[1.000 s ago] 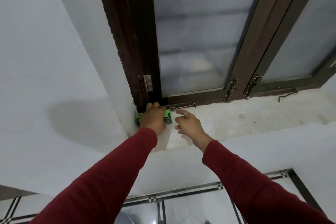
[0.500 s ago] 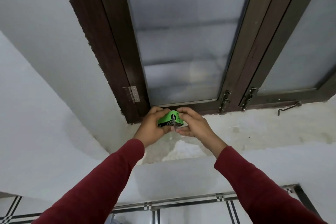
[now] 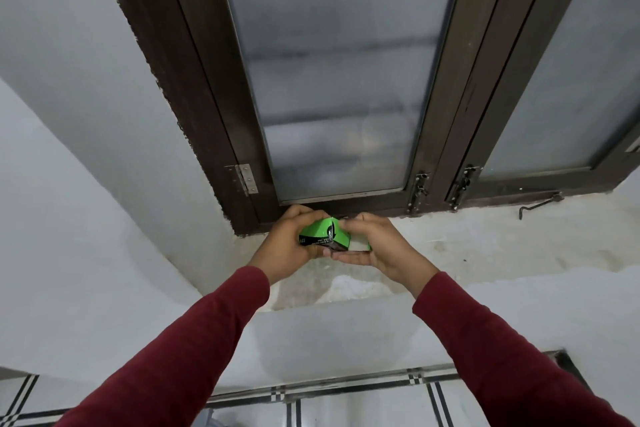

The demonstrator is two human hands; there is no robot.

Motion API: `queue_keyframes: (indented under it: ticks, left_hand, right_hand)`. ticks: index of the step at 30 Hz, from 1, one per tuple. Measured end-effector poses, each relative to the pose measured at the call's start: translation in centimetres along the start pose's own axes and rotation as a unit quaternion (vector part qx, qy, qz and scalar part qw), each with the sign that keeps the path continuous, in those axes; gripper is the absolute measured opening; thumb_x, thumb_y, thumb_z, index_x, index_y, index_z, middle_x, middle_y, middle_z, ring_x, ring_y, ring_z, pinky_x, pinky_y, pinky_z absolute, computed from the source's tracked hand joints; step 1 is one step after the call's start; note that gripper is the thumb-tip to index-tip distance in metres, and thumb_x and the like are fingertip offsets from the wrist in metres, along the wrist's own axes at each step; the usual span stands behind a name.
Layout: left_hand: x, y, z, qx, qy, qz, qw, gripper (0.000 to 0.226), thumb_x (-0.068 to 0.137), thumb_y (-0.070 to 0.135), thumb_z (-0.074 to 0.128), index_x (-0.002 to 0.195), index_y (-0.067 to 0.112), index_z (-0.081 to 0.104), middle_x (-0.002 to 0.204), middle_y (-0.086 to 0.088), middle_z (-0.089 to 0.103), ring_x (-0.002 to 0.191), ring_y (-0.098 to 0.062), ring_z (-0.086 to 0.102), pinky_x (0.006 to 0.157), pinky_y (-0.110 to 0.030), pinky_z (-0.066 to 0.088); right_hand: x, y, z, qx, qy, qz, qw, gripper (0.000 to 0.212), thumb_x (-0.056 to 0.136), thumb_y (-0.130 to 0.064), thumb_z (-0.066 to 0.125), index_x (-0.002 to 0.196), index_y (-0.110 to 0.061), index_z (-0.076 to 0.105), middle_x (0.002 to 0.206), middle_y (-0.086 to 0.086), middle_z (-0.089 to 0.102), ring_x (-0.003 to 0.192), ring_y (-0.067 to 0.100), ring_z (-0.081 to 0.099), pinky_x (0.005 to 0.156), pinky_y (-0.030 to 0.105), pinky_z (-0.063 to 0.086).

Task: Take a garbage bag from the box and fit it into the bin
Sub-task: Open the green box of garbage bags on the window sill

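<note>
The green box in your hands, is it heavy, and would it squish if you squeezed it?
The green box is probably light: fingertips alone carry it. It looks like thin card with a flap open, so it would likely dent. Flat sides mean it shouldn't roll.

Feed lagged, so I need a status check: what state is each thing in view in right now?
Box: held off the sill between both hands, flap end toward the right hand; no bag out yet.
Left hand: gripping the box.
Right hand: at the box's end, fingers on it.
Window: shut.
Window bolts: cannot tell if engaged.
</note>
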State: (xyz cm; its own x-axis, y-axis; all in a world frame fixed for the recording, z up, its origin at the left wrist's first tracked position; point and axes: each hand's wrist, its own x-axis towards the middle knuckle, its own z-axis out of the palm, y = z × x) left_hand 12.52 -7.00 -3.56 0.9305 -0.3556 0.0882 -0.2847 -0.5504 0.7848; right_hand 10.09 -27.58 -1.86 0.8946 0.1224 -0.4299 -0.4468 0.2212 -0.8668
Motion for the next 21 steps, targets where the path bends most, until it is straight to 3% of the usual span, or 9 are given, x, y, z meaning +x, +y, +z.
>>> queue_keyframes:
  ticks: [3, 5, 7, 10, 11, 13, 16, 19, 21]
  left_hand:
    - [-0.1, 0.2, -0.3, 0.004, 0.005, -0.006, 1.000, 0.069, 0.073, 0.020, 0.093, 0.136, 0.024, 0.065, 0.124, 0.011, 0.052, 0.116, -0.009, 0.055, 0.101, -0.019, 0.043]
    - [-0.3, 0.3, -0.5, 0.003, 0.012, -0.010, 1.000, 0.070, 0.073, 0.020, 0.094, 0.137, 0.023, 0.065, 0.124, 0.011, 0.052, 0.116, -0.011, 0.056, 0.102, -0.022, 0.045]
    - [-0.5, 0.4, -0.6, -0.002, 0.015, -0.013, 1.000, 0.071, 0.073, 0.019, 0.094, 0.138, 0.022, 0.065, 0.125, 0.010, 0.053, 0.116, -0.011, 0.056, 0.102, -0.023, 0.046]
    - [-0.8, 0.4, -0.6, -0.011, 0.022, -0.020, 1.000, 0.071, 0.072, 0.018, 0.094, 0.137, 0.021, 0.065, 0.124, 0.008, 0.053, 0.113, -0.007, 0.056, 0.096, -0.012, 0.044]
    - [-0.9, 0.4, -0.6, -0.014, 0.022, -0.021, 0.999, 0.071, 0.071, 0.017, 0.094, 0.136, 0.021, 0.066, 0.124, 0.007, 0.054, 0.111, -0.005, 0.056, 0.094, -0.009, 0.043]
    - [-1.1, 0.5, -0.6, -0.017, 0.020, -0.016, 1.000, 0.071, 0.069, 0.017, 0.095, 0.134, 0.022, 0.067, 0.123, 0.007, 0.054, 0.111, -0.004, 0.056, 0.095, -0.011, 0.045]
    - [-1.3, 0.6, -0.6, -0.031, 0.030, -0.014, 0.999, 0.070, 0.070, 0.018, 0.095, 0.134, 0.021, 0.067, 0.123, 0.008, 0.054, 0.112, -0.001, 0.055, 0.100, -0.020, 0.047]
    - [-1.2, 0.8, -0.7, -0.034, 0.034, -0.016, 0.999, 0.070, 0.069, 0.018, 0.095, 0.133, 0.023, 0.067, 0.123, 0.010, 0.054, 0.115, -0.008, 0.056, 0.103, -0.024, 0.047]
    - [-1.2, 0.8, -0.9, -0.027, 0.034, -0.015, 0.999, 0.070, 0.068, 0.018, 0.096, 0.132, 0.024, 0.068, 0.123, 0.010, 0.054, 0.115, -0.011, 0.056, 0.103, -0.025, 0.047]
  right_hand:
    - [-0.4, -0.3, -0.1, -0.180, 0.053, -0.048, 0.981, 0.010, 0.089, -0.011, 0.074, 0.087, -0.018, 0.068, 0.111, 0.014, 0.076, 0.087, 0.031, 0.079, 0.074, 0.043, 0.066]
    - [-0.5, -0.3, 0.0, -0.290, 0.097, -0.119, 0.945, 0.020, 0.085, -0.004, 0.072, 0.086, -0.024, 0.077, 0.105, 0.001, 0.076, 0.087, 0.024, 0.075, 0.075, 0.041, 0.066]
    - [-0.4, -0.2, 0.2, -0.357, 0.108, -0.183, 0.910, 0.027, 0.084, 0.001, 0.071, 0.092, -0.023, 0.081, 0.113, -0.002, 0.073, 0.094, 0.021, 0.069, 0.086, 0.038, 0.061]
    - [-0.4, -0.3, 0.5, -0.464, 0.100, -0.238, 0.847, 0.028, 0.086, 0.002, 0.068, 0.101, -0.018, 0.082, 0.131, 0.001, 0.065, 0.118, 0.016, 0.061, 0.097, 0.016, 0.038]
    - [-0.4, -0.2, 0.6, -0.485, 0.093, -0.243, 0.835, 0.025, 0.086, 0.000, 0.068, 0.099, -0.017, 0.081, 0.134, 0.001, 0.063, 0.122, 0.015, 0.059, 0.097, 0.014, 0.034]
    - [-0.4, -0.4, 0.9, -0.476, 0.096, -0.221, 0.846, 0.010, 0.083, -0.016, 0.070, 0.082, -0.019, 0.079, 0.134, -0.004, 0.063, 0.120, 0.011, 0.058, 0.094, 0.017, 0.037]
    - [-0.3, -0.8, 0.9, -0.391, 0.116, -0.176, 0.896, 0.029, 0.081, -0.036, 0.068, 0.058, -0.019, 0.076, 0.123, -0.010, 0.068, 0.106, 0.005, 0.063, 0.081, 0.023, 0.051]
    - [0.0, -0.3, 0.7, -0.451, 0.129, -0.204, 0.859, 0.028, 0.086, -0.026, 0.078, 0.063, -0.010, 0.078, 0.117, -0.004, 0.070, 0.096, 0.003, 0.061, 0.073, -0.002, 0.035]
    - [-0.1, -0.1, 0.6, -0.483, 0.134, -0.243, 0.830, 0.018, 0.081, -0.021, 0.086, 0.070, -0.008, 0.079, 0.116, 0.002, 0.069, 0.095, 0.004, 0.060, 0.074, -0.003, 0.032]
